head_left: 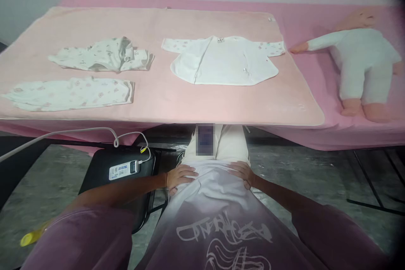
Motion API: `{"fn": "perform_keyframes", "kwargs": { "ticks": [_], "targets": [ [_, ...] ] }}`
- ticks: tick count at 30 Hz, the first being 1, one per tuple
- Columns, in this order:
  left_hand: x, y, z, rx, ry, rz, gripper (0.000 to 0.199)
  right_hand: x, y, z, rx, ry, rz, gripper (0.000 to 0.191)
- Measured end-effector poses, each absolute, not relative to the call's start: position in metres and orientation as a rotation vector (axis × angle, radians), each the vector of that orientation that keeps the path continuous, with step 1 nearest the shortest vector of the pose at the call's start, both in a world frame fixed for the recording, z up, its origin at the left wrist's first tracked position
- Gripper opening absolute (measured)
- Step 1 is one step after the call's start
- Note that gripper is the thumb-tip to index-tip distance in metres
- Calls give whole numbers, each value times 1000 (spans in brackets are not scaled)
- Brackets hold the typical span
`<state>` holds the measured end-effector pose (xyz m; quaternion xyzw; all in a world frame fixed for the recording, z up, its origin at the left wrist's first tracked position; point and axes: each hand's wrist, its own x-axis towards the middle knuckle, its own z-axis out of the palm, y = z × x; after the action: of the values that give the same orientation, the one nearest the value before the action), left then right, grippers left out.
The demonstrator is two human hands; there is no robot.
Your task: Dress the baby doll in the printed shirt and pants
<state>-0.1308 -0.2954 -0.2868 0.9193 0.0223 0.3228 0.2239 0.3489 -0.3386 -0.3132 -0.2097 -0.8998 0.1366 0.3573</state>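
Note:
My left hand (pixel 182 178) rests on my shirt at the waist, fingers apart and holding nothing. On the other side of the waist lies my right hand (pixel 243 174), also empty with its fingers spread. Beyond both hands, a small white baby top (pixel 226 61) is laid out flat with its sleeves stretched sideways on a pale pink mat (pixel 202 107). Two printed white garments lie at the left of the mat: a bunched one (pixel 101 55) at the back and a long folded one (pixel 71 93) nearer the front edge.
A doll (pixel 363 63) in white clothing lies at the right on the pink sheet (pixel 303 17). Below the table at the left, a white device (pixel 124 170) with a cable sits on a black stool (pixel 104 158). A yellow object (pixel 30 238) is at the lower left.

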Motion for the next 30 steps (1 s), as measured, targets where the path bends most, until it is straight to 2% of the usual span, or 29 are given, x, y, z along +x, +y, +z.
{"fn": "perform_keyframes", "kwargs": {
  "ticks": [7, 19, 26, 30],
  "targets": [
    [-137, -295, -296, 2612, 63, 792, 85, 352, -337, -312, -555, -2373, 364, 81],
    [-138, -296, -300, 2575, 103, 817, 78, 356, -338, -319, -571, -2397, 385, 84],
    [-140, -297, -304, 2562, 100, 812, 78, 349, -337, -307, -561, -2332, 336, 80],
    [-140, -297, -305, 2557, 92, 805, 77, 346, -337, -297, -592, -2352, 285, 86]
  ]
}}
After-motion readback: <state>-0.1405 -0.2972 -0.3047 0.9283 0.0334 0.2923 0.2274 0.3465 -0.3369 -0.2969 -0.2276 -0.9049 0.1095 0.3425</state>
